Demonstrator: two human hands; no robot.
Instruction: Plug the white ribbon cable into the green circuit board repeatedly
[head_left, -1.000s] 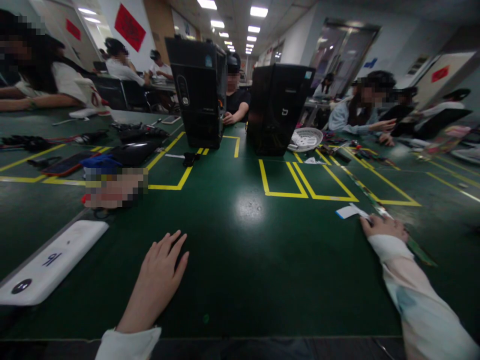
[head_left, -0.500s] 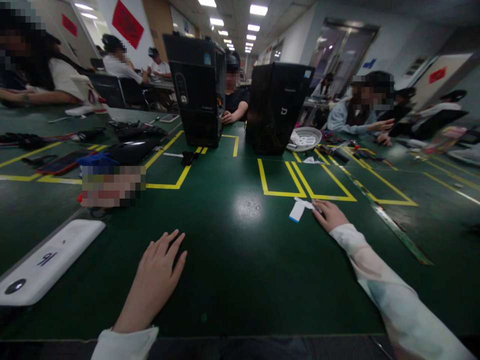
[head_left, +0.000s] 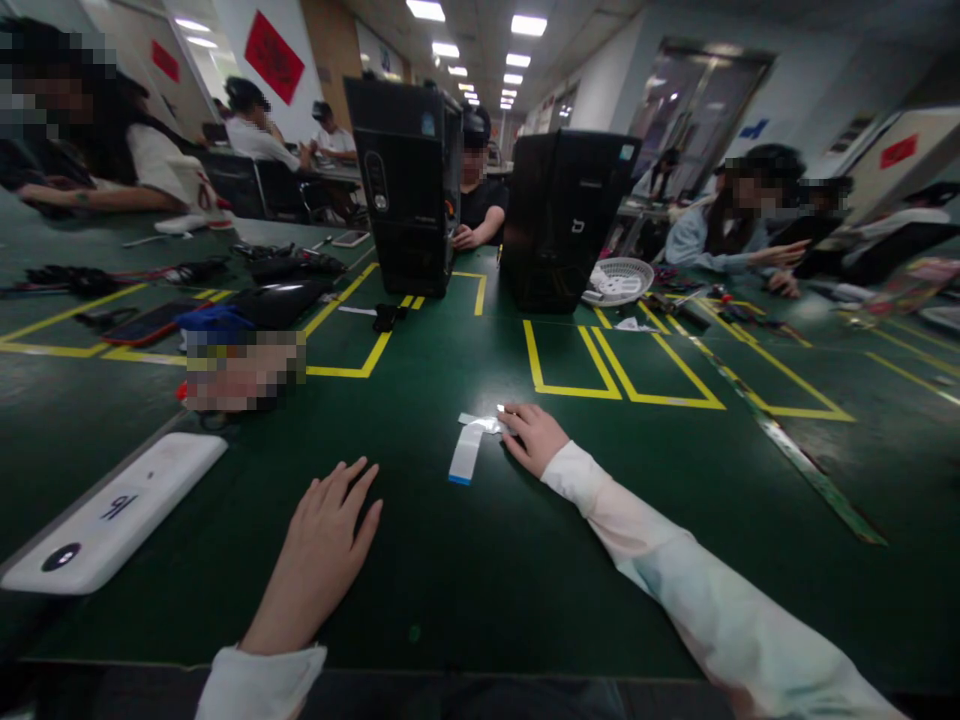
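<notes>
My right hand (head_left: 534, 438) holds a flat white cable (head_left: 466, 452) at the middle of the green table (head_left: 480, 580).
I see its thumb and fingers closed on the cable's right end; the strip bends, its blue-tipped end pointing to the near side. My left hand (head_left: 319, 535) is empty, palm down with fingers loosely spread, near and to the left of the cable, not touching it. A white device (head_left: 112, 515) lies at the near left, and beyond the cable I have two black towers, the left one (head_left: 405, 190) and the right one (head_left: 566, 220), standing upright.
</notes>
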